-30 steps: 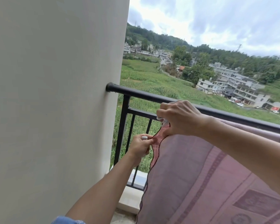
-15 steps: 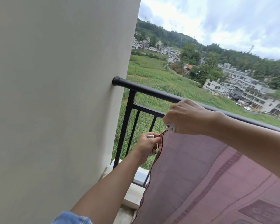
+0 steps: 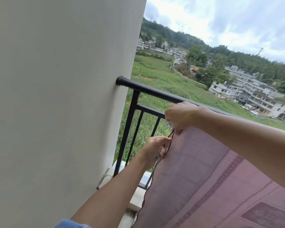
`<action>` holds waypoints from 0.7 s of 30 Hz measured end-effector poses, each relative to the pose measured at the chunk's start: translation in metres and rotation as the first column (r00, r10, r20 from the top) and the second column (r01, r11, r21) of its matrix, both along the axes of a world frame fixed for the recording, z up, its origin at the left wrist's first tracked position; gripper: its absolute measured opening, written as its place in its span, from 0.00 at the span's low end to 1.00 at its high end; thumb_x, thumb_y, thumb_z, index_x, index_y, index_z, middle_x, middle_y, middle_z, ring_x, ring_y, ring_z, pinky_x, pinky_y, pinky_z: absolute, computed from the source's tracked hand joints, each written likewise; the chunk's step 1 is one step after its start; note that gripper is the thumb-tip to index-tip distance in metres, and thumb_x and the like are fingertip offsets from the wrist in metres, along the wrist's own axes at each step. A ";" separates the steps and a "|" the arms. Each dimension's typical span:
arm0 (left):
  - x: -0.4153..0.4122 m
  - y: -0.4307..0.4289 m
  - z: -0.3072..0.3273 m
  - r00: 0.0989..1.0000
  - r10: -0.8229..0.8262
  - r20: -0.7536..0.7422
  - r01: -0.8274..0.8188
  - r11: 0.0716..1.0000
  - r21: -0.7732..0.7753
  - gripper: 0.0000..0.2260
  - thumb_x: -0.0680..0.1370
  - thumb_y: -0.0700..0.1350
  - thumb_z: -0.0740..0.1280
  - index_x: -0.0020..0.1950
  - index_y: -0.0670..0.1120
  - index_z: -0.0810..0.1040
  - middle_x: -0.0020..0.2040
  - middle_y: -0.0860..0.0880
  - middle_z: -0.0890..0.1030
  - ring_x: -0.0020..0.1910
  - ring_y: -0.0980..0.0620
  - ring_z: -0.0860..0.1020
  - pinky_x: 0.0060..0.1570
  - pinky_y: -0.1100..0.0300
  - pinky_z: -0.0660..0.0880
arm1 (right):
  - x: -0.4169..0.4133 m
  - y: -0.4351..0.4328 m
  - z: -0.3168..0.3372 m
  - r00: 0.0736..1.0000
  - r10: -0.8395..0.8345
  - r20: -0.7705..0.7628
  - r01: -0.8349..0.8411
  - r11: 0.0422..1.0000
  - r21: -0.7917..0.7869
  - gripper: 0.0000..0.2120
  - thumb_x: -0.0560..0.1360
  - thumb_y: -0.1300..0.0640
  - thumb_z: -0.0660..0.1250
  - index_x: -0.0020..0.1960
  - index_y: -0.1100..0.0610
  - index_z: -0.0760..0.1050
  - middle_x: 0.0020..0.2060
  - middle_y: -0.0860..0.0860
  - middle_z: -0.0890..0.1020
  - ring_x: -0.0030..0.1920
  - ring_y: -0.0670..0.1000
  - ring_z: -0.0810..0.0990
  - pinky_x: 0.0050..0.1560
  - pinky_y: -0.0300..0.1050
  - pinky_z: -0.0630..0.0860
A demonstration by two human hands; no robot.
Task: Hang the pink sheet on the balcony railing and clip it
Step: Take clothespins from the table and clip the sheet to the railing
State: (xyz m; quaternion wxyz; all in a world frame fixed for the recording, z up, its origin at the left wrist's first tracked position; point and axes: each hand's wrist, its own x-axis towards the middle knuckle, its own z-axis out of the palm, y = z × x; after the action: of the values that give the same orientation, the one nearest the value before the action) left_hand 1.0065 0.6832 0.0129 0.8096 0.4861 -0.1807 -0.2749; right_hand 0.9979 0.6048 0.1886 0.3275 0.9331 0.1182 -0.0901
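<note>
The pink sheet [image 3: 212,175], with a darker patterned band, hangs over the black balcony railing [image 3: 148,90] and covers the lower right of the view. My right hand [image 3: 181,116] is at the sheet's top left corner by the rail, fingers shut on a white clip [image 3: 169,125] pressed to the cloth. Lower down, my left hand [image 3: 155,149] pinches the sheet's dark-trimmed left edge and also holds a small white object, possibly another clip.
A plain white wall [image 3: 56,96] fills the left half, and the railing's top bar ends against it. Vertical black bars [image 3: 135,137] and a low pale ledge [image 3: 138,198] sit below the rail. Beyond are green fields and buildings.
The view has shifted so the railing and hands sit further right. My right hand has moved slightly down along the sheet's corner with the clip; my left hand keeps its grip on the edge.
</note>
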 end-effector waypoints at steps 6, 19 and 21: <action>-0.011 -0.008 0.010 0.982 0.188 0.022 -0.188 0.982 0.021 0.12 0.72 0.39 0.74 0.33 0.44 0.73 0.22 0.49 0.67 0.16 0.55 0.61 0.18 0.66 0.57 | 0.003 0.004 0.005 0.995 -0.095 0.007 0.089 0.947 0.309 0.21 0.64 0.37 0.75 0.45 0.52 0.76 0.38 0.47 0.79 0.37 0.49 0.75 0.36 0.44 0.71; -0.024 0.014 0.015 0.961 0.242 0.134 -0.252 0.965 0.069 0.08 0.76 0.37 0.69 0.37 0.43 0.76 0.23 0.53 0.74 0.16 0.59 0.65 0.17 0.68 0.61 | -0.018 0.010 0.014 0.992 -0.117 0.037 0.047 0.640 0.767 0.22 0.71 0.38 0.70 0.54 0.52 0.70 0.40 0.47 0.75 0.36 0.46 0.70 0.35 0.42 0.67; -0.025 0.013 0.016 0.962 0.243 0.122 -0.252 0.965 0.070 0.07 0.76 0.37 0.70 0.38 0.42 0.76 0.23 0.53 0.74 0.16 0.59 0.65 0.17 0.69 0.61 | -0.021 0.008 0.011 0.982 -0.121 0.142 -0.043 0.592 0.805 0.17 0.73 0.43 0.70 0.54 0.52 0.69 0.40 0.49 0.76 0.35 0.46 0.71 0.34 0.42 0.68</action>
State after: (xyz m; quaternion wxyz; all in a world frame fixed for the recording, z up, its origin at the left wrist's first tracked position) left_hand 0.9818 0.6961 0.0286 0.8048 0.5536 -0.1520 -0.1510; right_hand 0.9773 0.6131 0.1999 -0.1215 0.9867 0.0952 0.0512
